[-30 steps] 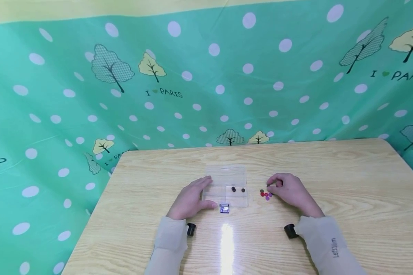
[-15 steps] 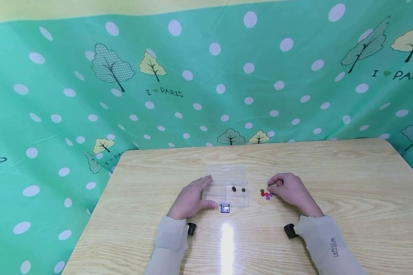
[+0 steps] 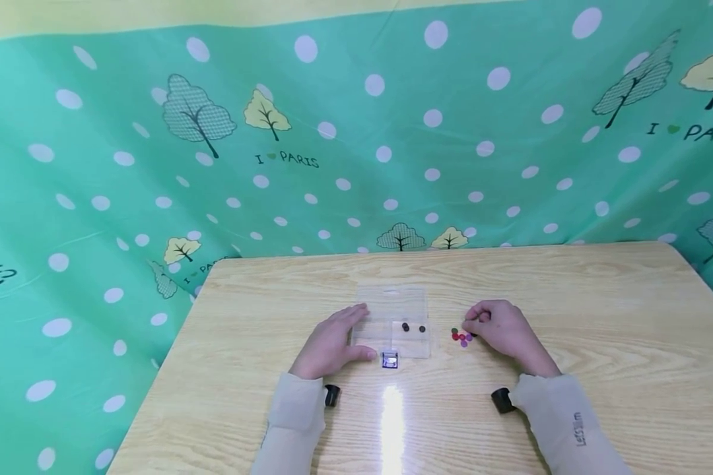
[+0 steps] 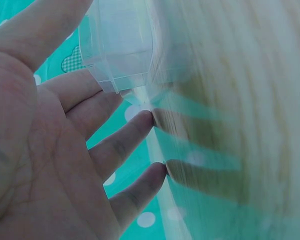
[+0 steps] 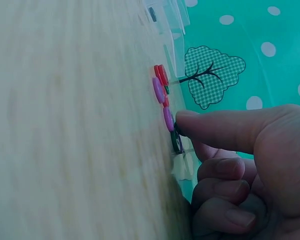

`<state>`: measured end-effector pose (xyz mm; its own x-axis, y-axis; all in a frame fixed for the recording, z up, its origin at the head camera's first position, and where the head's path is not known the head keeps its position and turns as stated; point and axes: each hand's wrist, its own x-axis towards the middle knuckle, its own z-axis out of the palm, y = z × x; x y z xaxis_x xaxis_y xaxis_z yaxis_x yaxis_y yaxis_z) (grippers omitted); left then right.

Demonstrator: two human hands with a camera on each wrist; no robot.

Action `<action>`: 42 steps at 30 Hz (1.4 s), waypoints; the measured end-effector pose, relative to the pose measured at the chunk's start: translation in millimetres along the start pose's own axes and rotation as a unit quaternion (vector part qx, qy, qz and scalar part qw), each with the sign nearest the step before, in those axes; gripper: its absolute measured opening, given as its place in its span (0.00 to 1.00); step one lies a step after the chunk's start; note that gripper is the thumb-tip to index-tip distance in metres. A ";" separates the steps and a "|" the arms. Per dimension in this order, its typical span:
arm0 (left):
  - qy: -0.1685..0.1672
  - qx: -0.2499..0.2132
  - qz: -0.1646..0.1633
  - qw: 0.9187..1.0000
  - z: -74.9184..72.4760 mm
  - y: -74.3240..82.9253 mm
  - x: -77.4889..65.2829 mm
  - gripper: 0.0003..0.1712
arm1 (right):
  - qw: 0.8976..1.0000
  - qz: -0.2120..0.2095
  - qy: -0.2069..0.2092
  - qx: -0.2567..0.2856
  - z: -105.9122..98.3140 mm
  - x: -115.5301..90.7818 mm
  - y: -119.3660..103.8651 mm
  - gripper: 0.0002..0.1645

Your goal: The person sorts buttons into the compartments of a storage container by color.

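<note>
A clear plastic box (image 3: 410, 349) with its lid (image 3: 392, 301) folded back lies on the table. Several dark round buttons (image 3: 422, 329) sit in its right compartment. My left hand (image 3: 328, 343) rests at the box's left end, fingers and thumb spread along it; in the left wrist view the fingertips reach the box corner (image 4: 132, 80). Right of the box, my right hand (image 3: 500, 328) pinches a dark button (image 5: 177, 129) between thumb and forefinger, mostly hidden by the thumb. Beside these fingertips lie red buttons (image 3: 455, 336), purple buttons (image 3: 464, 344) and a dark green button (image 3: 454, 330).
A small shiny blue-and-silver piece (image 3: 389, 360) is at the box's front edge. The wooden table (image 3: 261, 297) runs back to a green polka-dot curtain (image 3: 309, 198). Black wrist cameras (image 3: 502, 400) sit at both sleeves.
The dark button at my right fingertips has slipped mostly out of sight in the head view. My left hand and the box stay in place; the head view shifts slightly.
</note>
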<state>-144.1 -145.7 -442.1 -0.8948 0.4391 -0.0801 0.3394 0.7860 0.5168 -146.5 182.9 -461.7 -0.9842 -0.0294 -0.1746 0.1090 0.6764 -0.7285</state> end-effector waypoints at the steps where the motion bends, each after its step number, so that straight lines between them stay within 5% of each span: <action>1: 0.000 0.001 0.000 1.000 -0.4 0.2 -0.2 0.49 | 1.000 -0.003 0.000 0.000 0.1 -0.2 0.1 0.08; 42: -0.007 0.003 0.002 1.000 -0.3 -0.6 0.7 0.49 | 0.999 -0.034 0.000 0.019 -2.3 -7.9 -20.2 0.09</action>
<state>-145.1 -146.0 -442.2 -0.8895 0.4479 -0.0903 0.3444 0.7872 0.5116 -141.3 171.2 -444.1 -0.9895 -0.0749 -0.1240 0.0469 0.6444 -0.7632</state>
